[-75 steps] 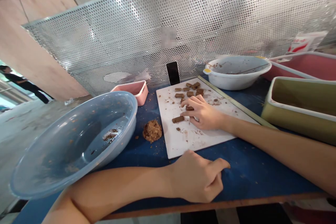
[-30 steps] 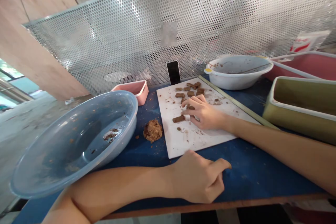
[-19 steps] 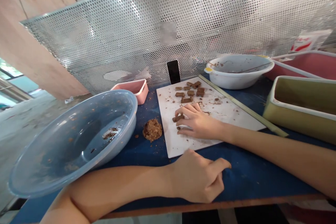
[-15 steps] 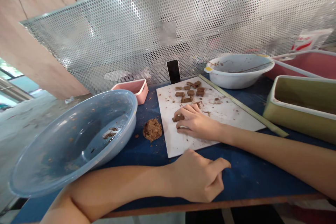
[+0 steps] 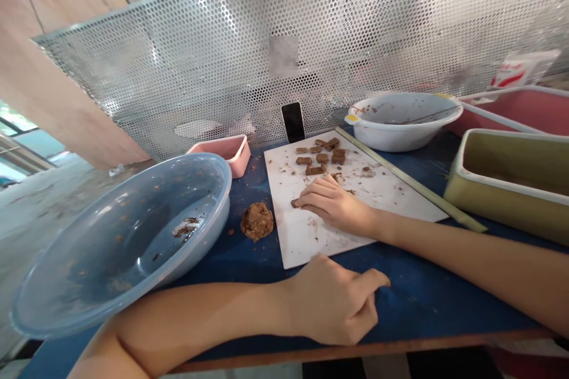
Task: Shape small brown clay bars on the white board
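My right hand (image 5: 340, 204) lies over the white board (image 5: 291, 243), its fingers closed together around a small brown clay-like piece (image 5: 295, 203). Only one end of that piece shows past the fingertips. Several similar brown pieces (image 5: 316, 170) lie beyond the hand on the board, among crumbs and smears. My left hand (image 5: 335, 302) rests near the table's front edge, curled into a loose fist; nothing shows in it. To the left of the board, a crumbly brown lump (image 5: 257, 221) sits on the blue table.
A big blue basin (image 5: 195, 269) stands tilted at the left, with a small pink tub (image 5: 240, 157) behind it. A phone (image 5: 293, 122) leans against the perforated metal panel (image 5: 213, 71). A flat stick (image 5: 413, 180) borders the board; a white basin (image 5: 400, 137) and green planter (image 5: 502, 195) stand right.
The right hand's fingers have drawn together over the small brown piece, covering more of it than before. My left hand stays in place.
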The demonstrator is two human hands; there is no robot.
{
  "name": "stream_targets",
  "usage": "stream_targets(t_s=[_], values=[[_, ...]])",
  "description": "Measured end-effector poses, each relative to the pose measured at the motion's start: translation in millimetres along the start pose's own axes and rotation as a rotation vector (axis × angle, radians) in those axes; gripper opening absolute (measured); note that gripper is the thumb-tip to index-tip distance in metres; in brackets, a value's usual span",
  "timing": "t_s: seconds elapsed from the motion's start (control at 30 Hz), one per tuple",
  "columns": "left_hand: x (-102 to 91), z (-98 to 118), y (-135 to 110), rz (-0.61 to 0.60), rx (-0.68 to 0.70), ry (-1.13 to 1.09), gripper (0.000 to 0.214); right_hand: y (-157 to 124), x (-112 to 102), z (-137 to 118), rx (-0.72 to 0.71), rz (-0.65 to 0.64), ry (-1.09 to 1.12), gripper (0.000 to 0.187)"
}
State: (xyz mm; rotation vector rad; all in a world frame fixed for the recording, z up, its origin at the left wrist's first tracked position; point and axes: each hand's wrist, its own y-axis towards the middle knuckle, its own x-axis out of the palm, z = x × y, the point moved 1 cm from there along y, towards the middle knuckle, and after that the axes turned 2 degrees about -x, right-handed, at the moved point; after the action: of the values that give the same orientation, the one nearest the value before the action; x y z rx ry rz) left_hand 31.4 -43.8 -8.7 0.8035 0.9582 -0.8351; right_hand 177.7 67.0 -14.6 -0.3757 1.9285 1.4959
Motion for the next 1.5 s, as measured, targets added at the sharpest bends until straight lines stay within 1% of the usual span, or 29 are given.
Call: stream_targets(t_s=[0.07, 0.23, 0.4, 0.57, 0.63, 0.7, 0.83, 0.9, 0.97, 1.17, 1.3, 1.5], values=[[-0.1, -0.1, 0.0, -0.005, -0.001, 0.002, 0.034, -0.3, -1.2, 0.2, -0.015, -0.015, -0.004, 0.017], [0.4, 0.2, -0.1, -0.015, -0.003, 0.014, 0.033, -0.4, -1.2, 1.4, -0.014, -0.008, 0.017, 0.014], [0.0, 0.7, 0.7, -0.03, -0.005, 0.006, 0.033, 0.5, 0.0, 1.8, -0.055, 0.005, -0.024, 0.021], [-0.3, 0.4, 0.9, -0.016, 0.008, 0.037, 0.032, -0.3, -0.3, 2.6, -0.013, -0.017, 0.016, 0.028], [-0.2, 0.3, 0.8, -0.005, 0.012, 0.035, 0.032, -0.5, -1.3, 2.5, 0.003, -0.006, 0.041, 0.029], [-0.2, 0.2, 0.5, 0.004, 0.015, 0.021, 0.032, -0.3, -2.0, 2.3, 0.004, 0.027, 0.057, 0.025], [-0.4, 0.2, 0.2, -0.006, 0.003, 0.004, 0.032, -0.4, -0.2, 2.7, -0.027, 0.071, 0.09, 0.01], [-0.1, 0.2, 0.1, -0.005, 0.004, 0.0, 0.032, -1.0, 1.1, 3.2, -0.04, 0.077, 0.094, 0.01], [0.5, 0.0, 0.0, 0.002, 0.01, 0.002, 0.033, -1.6, 1.3, 3.5, -0.046, 0.077, 0.098, 0.014], [1.0, -0.3, 0.2, -0.006, 0.005, -0.002, 0.033, -1.2, -2.5, 2.7, -0.043, 0.012, 0.097, 0.019], [-0.1, 0.2, 0.5, 0.001, 0.001, 0.007, 0.033, -1.0, -0.8, 2.9, -0.029, 0.031, 0.119, 0.015], [0.2, 0.2, 0.0, -0.019, 0.005, 0.032, 0.033, -1.2, 0.5, 2.7, -0.037, 0.06, 0.113, 0.009]])
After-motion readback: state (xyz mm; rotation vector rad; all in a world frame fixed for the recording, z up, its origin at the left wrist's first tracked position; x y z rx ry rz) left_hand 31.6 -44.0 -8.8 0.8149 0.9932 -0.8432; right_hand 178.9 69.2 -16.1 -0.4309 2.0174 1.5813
